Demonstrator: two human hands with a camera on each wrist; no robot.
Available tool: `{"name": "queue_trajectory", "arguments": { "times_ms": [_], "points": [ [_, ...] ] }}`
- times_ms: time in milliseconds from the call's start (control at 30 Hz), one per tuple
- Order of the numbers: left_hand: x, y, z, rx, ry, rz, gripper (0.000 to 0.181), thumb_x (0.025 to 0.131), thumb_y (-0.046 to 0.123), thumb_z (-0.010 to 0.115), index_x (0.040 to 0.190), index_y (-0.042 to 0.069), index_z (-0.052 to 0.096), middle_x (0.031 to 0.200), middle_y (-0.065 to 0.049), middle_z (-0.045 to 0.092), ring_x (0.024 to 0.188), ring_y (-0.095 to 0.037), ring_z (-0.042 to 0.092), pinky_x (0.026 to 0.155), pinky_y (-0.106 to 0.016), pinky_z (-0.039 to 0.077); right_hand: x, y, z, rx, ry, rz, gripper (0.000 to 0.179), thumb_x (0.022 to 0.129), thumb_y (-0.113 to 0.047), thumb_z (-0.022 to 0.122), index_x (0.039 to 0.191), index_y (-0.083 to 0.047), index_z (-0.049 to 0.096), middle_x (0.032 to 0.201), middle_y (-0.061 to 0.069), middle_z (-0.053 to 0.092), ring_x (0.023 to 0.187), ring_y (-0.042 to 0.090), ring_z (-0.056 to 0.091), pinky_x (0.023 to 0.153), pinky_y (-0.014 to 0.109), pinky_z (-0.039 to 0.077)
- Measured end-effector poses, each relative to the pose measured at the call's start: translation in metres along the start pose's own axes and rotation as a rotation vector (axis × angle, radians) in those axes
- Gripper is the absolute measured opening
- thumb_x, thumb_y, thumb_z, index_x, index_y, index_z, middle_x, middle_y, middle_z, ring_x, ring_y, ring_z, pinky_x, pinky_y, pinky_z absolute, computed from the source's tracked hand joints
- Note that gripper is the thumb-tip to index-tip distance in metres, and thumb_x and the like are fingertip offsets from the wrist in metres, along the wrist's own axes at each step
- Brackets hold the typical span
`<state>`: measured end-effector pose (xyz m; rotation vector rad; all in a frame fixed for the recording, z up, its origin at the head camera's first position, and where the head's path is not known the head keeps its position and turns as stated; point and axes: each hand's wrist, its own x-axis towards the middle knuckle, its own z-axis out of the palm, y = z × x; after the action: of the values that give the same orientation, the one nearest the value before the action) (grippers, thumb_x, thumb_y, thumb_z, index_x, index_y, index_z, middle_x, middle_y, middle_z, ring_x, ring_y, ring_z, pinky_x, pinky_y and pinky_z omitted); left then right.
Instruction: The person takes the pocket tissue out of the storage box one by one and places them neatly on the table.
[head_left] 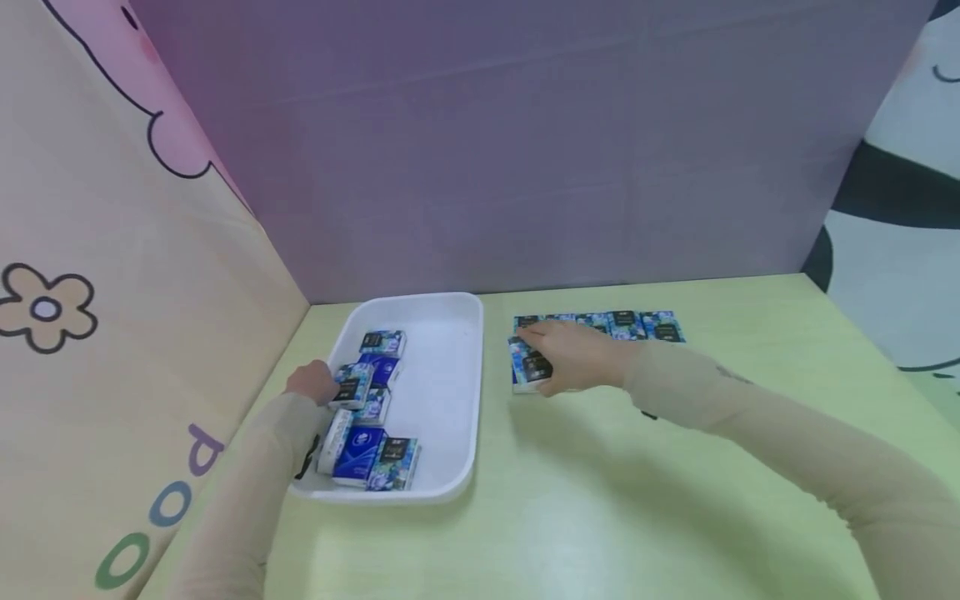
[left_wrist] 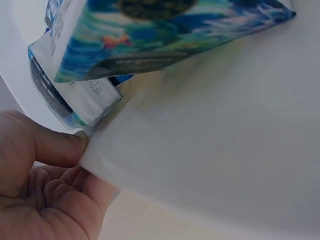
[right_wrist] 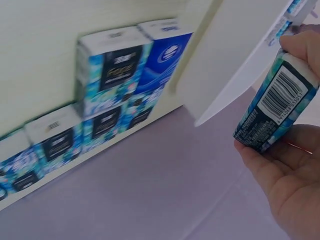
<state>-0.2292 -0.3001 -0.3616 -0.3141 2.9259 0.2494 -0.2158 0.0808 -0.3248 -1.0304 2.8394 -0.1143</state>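
Note:
My left hand (head_left: 311,383) grips the left rim of a white plastic tray (head_left: 442,400). In the left wrist view the thumb (left_wrist: 62,147) presses on the tray's edge, with the fingers curled outside it. Several small tissue packs (head_left: 393,462), patterned blue or plain blue, lie jumbled along the tray's left side. To the right of the tray, my right hand (head_left: 577,354) is over the left end of the packs on the table. It holds a tissue pack (right_wrist: 277,102) between thumb and fingers, barcode side showing in the right wrist view.
A row of tissue packs (head_left: 622,323) stands near the back of the green table (head_left: 585,517). In the right wrist view a patterned pack (right_wrist: 117,65) and a blue pack (right_wrist: 162,57) stand against that row. A purple-grey cloth wall (head_left: 525,167) rises behind.

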Motion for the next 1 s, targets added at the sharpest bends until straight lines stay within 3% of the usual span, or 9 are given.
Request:
{"name": "queue_trajectory", "arguments": {
  "times_ms": [233, 767, 1000],
  "points": [
    [-0.001, 0.002, -0.001, 0.022, 0.004, -0.004, 0.029, 0.081, 0.011, 0.050, 0.096, -0.014, 0.055, 0.083, -0.022, 0.060, 0.074, -0.029, 0.057, 0.069, -0.041, 0.049, -0.016, 0.027, 0.006, 0.020, -0.006, 0.058, 0.086, 0.078, -0.038, 0.068, 0.143, -0.001, 0.025, 0.145, 0.019, 0.032, 0.132, 0.037, 0.031, 0.106, 0.049, 0.029],
    [0.005, -0.004, 0.001, 0.031, 0.020, 0.030, 0.028, 0.081, 0.010, 0.049, 0.094, -0.014, 0.055, 0.084, -0.023, 0.061, 0.075, -0.031, 0.058, 0.069, -0.042, 0.049, -0.047, 0.067, 0.044, 0.030, 0.045, 0.145, 0.085, 0.075, -0.039, 0.070, 0.138, 0.004, 0.032, 0.137, 0.025, 0.040, 0.123, 0.043, 0.041, 0.099, 0.053, 0.035],
    [0.006, -0.005, 0.004, 0.016, 0.018, 0.028, 0.027, 0.080, 0.009, 0.049, 0.094, -0.013, 0.056, 0.083, -0.022, 0.060, 0.075, -0.031, 0.058, 0.069, -0.042, 0.048, -0.056, 0.076, 0.070, -0.005, 0.044, 0.110, 0.082, 0.072, -0.038, 0.073, 0.131, 0.009, 0.041, 0.128, 0.029, 0.048, 0.115, 0.044, 0.047, 0.096, 0.050, 0.039]
  ]
}}
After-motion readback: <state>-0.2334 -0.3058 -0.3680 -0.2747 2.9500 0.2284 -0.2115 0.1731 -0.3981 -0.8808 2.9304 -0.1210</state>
